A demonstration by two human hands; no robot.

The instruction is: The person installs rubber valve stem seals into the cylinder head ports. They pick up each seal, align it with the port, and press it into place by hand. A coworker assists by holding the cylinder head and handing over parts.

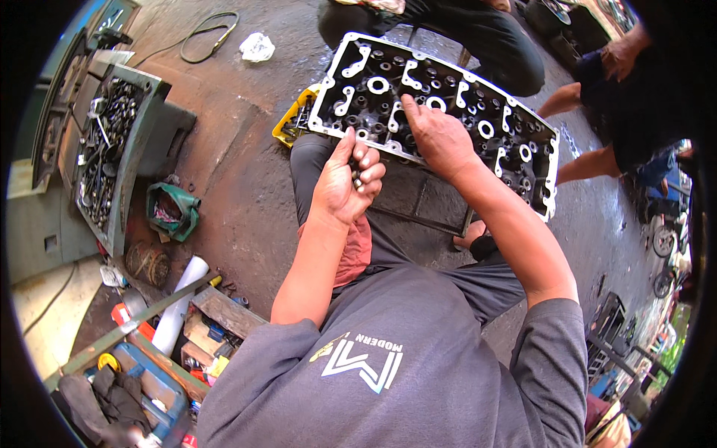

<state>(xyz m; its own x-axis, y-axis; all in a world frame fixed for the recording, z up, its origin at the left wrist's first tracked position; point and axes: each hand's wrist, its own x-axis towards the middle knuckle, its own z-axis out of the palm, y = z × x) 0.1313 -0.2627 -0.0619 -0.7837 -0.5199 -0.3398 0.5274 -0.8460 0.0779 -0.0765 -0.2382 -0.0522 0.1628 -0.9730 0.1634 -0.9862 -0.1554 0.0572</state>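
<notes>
Head view: casting [463,93] lies beyond left grip [348,178] clasping metal piece [357,182], under right grip [441,138], hold unclear

Small part [356,181] mostly hidden in left grip [343,183].

Single head view: left fisheye, head-worn, looks steeply down over dark shirt [441,351], near, toward engine casting [462,95]; floor [231,134] around.
</notes>
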